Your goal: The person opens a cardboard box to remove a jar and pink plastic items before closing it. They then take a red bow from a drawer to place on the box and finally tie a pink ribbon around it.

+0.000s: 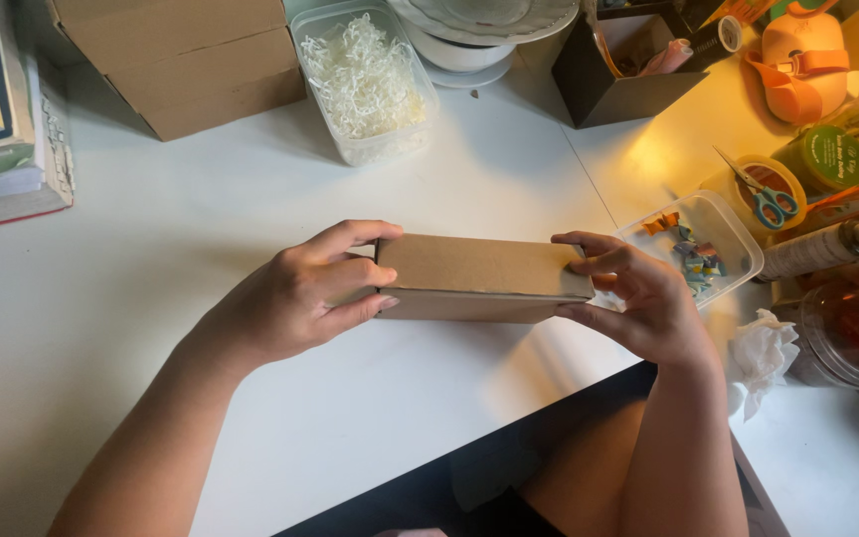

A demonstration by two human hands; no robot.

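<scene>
My fingers [355, 270] curl round short ends of closed flat brown cardboard box [479, 268], thumbs under, box clamped between both palms. Left hand [295, 298] grips left end, right hand [638, 298] grips right end. Box sits at near middle of white table [201, 249]. Just right of right hand: clear plastic tub of coloured clips [708, 239]. Behind box: clear plastic tub of white shredded paper [365, 80], large brown cardboard carton [181, 60]. Blue-handled scissors [763, 194] lie far right.
</scene>
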